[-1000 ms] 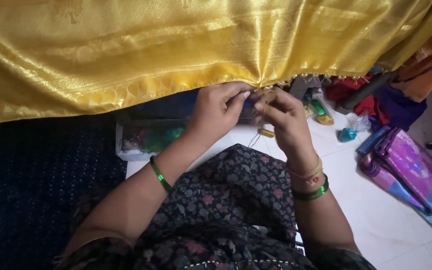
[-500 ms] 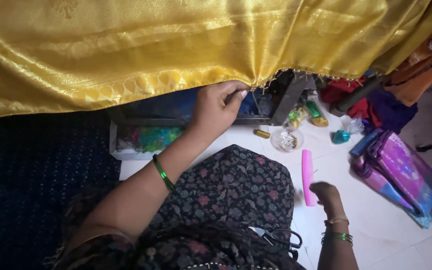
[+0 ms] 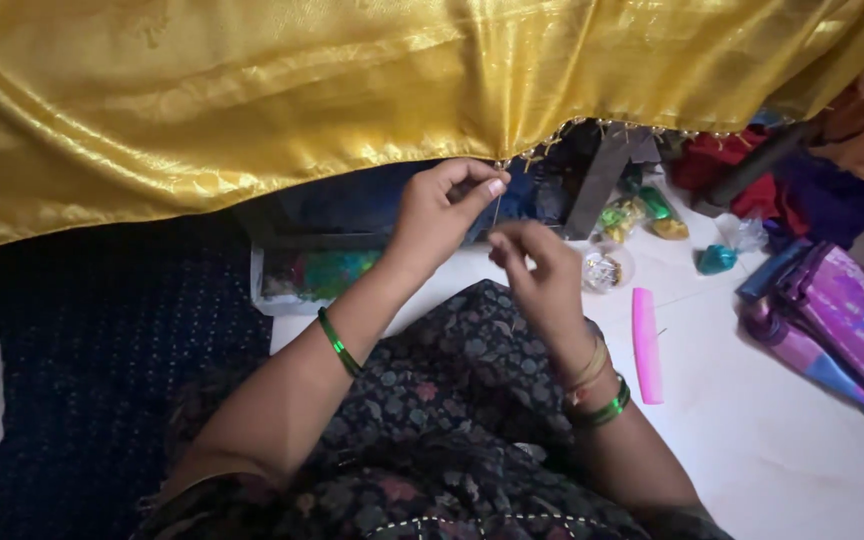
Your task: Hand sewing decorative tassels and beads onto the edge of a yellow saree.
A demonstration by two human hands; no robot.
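Head view, left hand (image 3: 439, 215) pinching yellow cloth (image 3: 252, 90) (edge)

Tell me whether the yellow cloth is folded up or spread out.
Spread out. The yellow cloth drapes wide across the top of the view, its beaded edge hanging free; the left hand pinches that edge, the right hand just below.

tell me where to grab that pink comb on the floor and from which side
Grip the pink comb across its long plain spine, near the middle, coming straight down from above. It lies flat on the white floor, lengthwise toward the person, apart from the right hand, with bare floor along both sides.
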